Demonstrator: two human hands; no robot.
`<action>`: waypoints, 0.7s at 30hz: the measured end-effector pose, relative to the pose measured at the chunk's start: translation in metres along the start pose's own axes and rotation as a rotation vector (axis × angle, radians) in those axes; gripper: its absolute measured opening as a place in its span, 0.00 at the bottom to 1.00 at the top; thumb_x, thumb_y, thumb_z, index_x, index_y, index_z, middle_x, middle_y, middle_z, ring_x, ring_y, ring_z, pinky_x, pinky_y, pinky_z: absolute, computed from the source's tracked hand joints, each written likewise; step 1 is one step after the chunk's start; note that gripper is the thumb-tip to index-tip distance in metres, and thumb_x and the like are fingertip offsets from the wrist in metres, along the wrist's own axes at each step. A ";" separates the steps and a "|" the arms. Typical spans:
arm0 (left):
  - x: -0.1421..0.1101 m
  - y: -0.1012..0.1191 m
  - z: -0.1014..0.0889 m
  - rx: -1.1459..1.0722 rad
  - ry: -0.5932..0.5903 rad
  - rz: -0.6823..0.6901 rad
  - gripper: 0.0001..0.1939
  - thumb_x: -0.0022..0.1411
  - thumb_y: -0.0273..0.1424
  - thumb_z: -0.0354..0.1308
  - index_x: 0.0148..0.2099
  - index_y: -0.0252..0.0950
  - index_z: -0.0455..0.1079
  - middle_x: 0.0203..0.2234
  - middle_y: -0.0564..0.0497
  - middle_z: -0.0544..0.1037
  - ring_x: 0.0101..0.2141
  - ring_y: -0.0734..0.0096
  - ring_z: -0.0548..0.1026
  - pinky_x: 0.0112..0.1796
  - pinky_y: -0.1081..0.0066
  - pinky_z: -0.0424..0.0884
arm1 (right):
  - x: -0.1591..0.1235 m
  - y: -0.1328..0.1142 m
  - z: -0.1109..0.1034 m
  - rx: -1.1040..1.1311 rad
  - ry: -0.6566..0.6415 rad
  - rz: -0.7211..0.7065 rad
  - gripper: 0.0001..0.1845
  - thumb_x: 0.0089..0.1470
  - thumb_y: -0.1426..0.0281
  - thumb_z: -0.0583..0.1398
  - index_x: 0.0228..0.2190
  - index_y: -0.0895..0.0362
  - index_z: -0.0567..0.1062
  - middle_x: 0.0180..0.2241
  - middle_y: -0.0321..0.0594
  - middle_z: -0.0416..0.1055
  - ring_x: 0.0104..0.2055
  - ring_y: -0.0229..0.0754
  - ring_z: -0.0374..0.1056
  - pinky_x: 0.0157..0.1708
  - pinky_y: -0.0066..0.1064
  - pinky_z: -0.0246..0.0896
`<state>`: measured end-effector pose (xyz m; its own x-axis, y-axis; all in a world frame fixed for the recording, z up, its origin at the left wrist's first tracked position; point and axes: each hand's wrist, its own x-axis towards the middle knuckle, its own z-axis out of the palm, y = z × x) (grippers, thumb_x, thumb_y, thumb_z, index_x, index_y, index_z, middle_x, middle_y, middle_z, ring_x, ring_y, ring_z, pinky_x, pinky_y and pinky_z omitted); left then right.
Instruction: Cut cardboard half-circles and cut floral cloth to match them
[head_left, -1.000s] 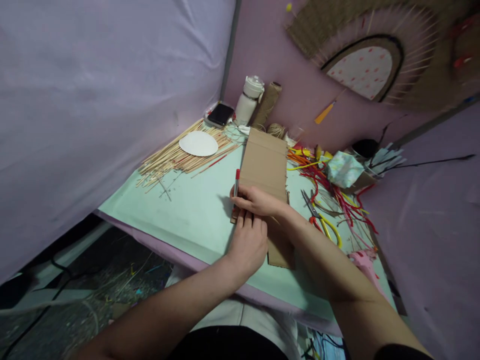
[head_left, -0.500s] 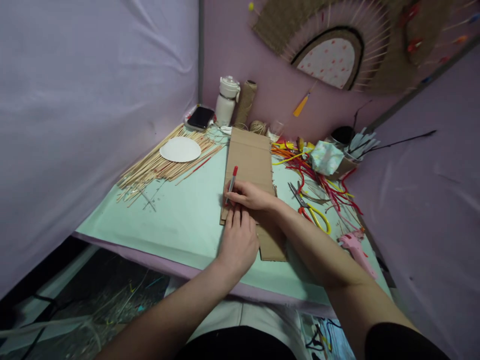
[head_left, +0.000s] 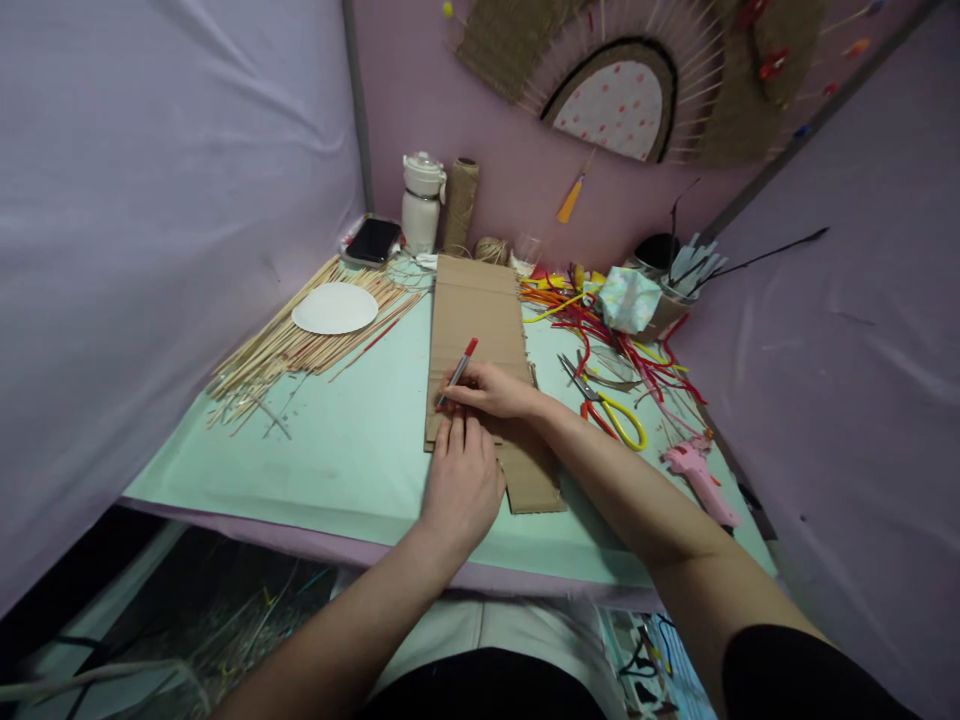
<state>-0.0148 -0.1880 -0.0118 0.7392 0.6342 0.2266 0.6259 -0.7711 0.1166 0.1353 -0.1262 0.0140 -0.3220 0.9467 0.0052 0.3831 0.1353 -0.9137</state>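
Pretty dim overall tbh, with a flat, coolish light. The green tabletop (head_left: 337, 450) is lit evenly enough, and the pale left curtain (head_left: 165, 180) is brightened most, while the floor (head_left: 225, 600) under the table is swallowed by murk. Soft shade is thrown under the right forearm (head_left: 615, 470), so light from above is suggested, but the exact source can't be pinned down. A faint sheen is picked up by the right curtain (head_left: 825, 420). The pen (head_left: 458, 370) and cardboard (head_left: 480, 320) are rendered okay-ish, the wall decoration (head_left: 615, 108) is softened a bit, and stretching is noticeable toward the edges.
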 end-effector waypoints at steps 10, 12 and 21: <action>0.001 -0.001 0.003 0.019 0.023 0.016 0.26 0.62 0.29 0.48 0.59 0.17 0.62 0.57 0.29 0.66 0.60 0.46 0.61 0.60 0.53 0.55 | -0.003 0.007 -0.005 0.000 0.073 -0.022 0.09 0.60 0.66 0.55 0.32 0.60 0.70 0.31 0.41 0.76 0.33 0.37 0.71 0.35 0.28 0.66; 0.001 -0.001 0.003 0.009 0.016 0.013 0.25 0.62 0.28 0.48 0.58 0.17 0.63 0.57 0.28 0.66 0.60 0.46 0.62 0.60 0.53 0.56 | -0.005 0.008 -0.005 0.015 0.091 -0.017 0.09 0.60 0.67 0.55 0.32 0.59 0.70 0.31 0.41 0.75 0.33 0.37 0.71 0.35 0.28 0.66; 0.001 -0.002 0.003 0.004 0.026 0.023 0.22 0.63 0.28 0.49 0.55 0.19 0.66 0.59 0.27 0.64 0.61 0.46 0.59 0.59 0.52 0.57 | -0.020 0.007 -0.015 -0.055 0.134 -0.027 0.11 0.58 0.66 0.56 0.31 0.61 0.73 0.32 0.43 0.76 0.35 0.39 0.72 0.36 0.29 0.65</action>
<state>-0.0145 -0.1861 -0.0147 0.7470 0.6143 0.2541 0.6096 -0.7855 0.1066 0.1577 -0.1394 0.0135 -0.2160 0.9725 0.0866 0.4242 0.1733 -0.8888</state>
